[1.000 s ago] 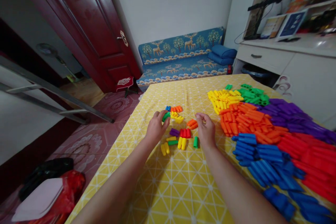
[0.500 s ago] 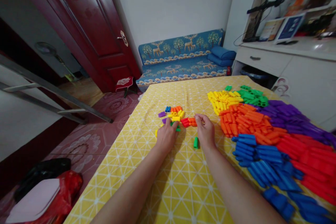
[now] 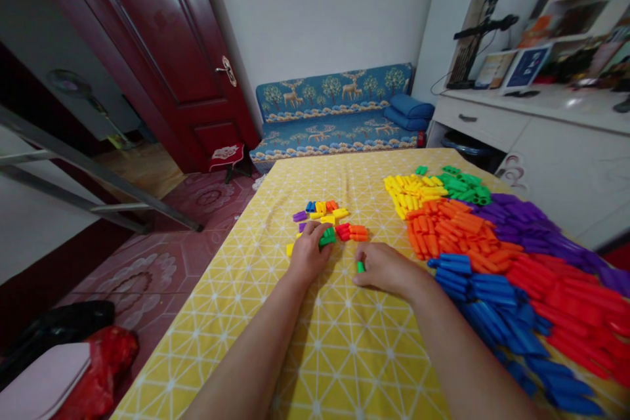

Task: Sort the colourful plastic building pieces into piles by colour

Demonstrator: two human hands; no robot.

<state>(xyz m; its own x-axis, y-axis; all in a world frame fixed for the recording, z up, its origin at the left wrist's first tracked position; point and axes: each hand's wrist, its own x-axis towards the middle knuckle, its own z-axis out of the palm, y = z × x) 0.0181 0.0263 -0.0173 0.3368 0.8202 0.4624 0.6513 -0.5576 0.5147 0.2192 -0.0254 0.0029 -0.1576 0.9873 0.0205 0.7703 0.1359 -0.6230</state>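
Note:
My left hand (image 3: pixel 309 251) is closed with thumb and fingers on green tube-shaped plastic blocks (image 3: pixel 327 236), just above the cloth. My right hand (image 3: pixel 386 267) pinches a single green block (image 3: pixel 361 267), mostly hidden by the fingers. Between and beyond the hands lie joined red blocks (image 3: pixel 343 231) and orange blocks (image 3: pixel 359 233). Farther off is a small group of yellow blocks (image 3: pixel 335 216), with a purple block (image 3: pixel 299 216) and blue blocks (image 3: pixel 310 206) beside it. A yellow block (image 3: pixel 289 250) shows at the left hand's outer side.
On the right of the yellow patterned tablecloth (image 3: pixel 315 354) lie colour-sorted heaps: yellow (image 3: pixel 411 191), green (image 3: pixel 465 185), orange (image 3: pixel 443 230), purple (image 3: pixel 531 223), blue (image 3: pixel 485 295) and red (image 3: pixel 571 295). Beyond the table stands a blue sofa (image 3: pixel 335 125); a white cabinet (image 3: pixel 566 151) is at right.
My right hand has left the orange blocks, come nearer and closed on the loose green block. My left hand now has green blocks lifted into clearer view. The camera view has shifted slightly.

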